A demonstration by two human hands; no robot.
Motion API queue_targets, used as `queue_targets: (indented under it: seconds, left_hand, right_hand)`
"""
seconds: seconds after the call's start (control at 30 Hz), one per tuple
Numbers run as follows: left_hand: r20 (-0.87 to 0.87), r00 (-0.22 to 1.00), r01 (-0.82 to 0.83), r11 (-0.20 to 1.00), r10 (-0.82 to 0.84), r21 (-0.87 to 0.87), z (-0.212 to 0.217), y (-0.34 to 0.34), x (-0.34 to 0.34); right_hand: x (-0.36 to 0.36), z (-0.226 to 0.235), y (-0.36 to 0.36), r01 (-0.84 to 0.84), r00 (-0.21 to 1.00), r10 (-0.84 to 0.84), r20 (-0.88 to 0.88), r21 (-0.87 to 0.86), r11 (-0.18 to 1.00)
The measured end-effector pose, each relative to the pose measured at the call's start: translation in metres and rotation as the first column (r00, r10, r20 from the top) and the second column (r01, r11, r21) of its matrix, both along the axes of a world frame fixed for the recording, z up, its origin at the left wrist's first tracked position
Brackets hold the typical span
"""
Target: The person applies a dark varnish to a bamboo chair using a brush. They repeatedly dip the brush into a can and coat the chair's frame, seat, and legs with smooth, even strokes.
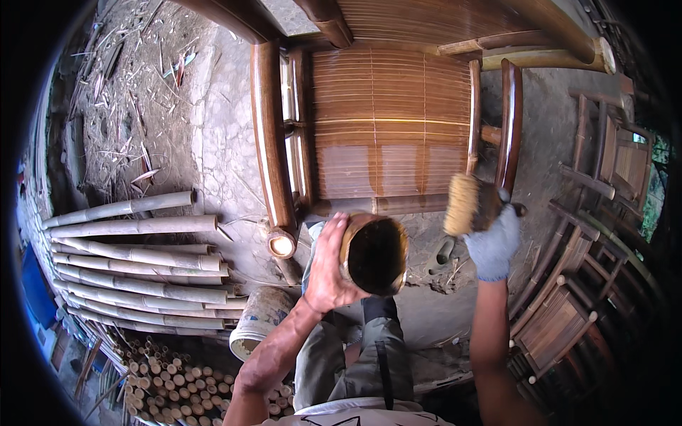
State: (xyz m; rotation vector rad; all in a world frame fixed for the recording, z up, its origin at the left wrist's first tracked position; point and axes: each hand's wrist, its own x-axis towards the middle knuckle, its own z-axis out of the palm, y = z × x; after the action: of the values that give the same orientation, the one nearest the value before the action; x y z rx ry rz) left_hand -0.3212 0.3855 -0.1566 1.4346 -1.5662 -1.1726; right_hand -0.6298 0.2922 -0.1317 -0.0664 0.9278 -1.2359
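Observation:
My bare left hand [329, 266] is wrapped round the side of a round open can [399, 248] with a yellowish rim. The can is dark inside; how full it is I cannot tell. In a grey glove, my right hand [497, 245] grips a wide brush [463, 204] with thick tan bristles. Its bristles point left, beside the near right corner of a brown bamboo chair [383, 92]. The slatted seat has a glossy surface, with a paler band and darker wet-looking streaks along its near part.
Cut bamboo poles [142, 266] lie at the left, above a stack of pole ends [177, 383]. A stained white bucket [259, 319] stands by my left forearm. More bamboo chairs [561, 312] line the right side. A slipper [442, 255] lies on the concrete floor.

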Motion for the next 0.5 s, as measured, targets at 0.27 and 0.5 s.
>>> queue_targets:
  seconds: [0.27,0.5]
  left_hand:
    - [-0.399,0.805,-0.211,0.842,0.438,0.496,0.009,0.082,0.047]
    - [-0.332,0.687,-0.311,0.674,0.646,0.670,0.019,0.086,0.053]
  right_hand:
    - [0.154,-0.167,-0.012,-0.358,0.886,0.390,-0.250,0.167,0.919]
    - [0.055,-0.199,-0.020,-0.219,0.667,0.265,-0.696,0.157,0.963]
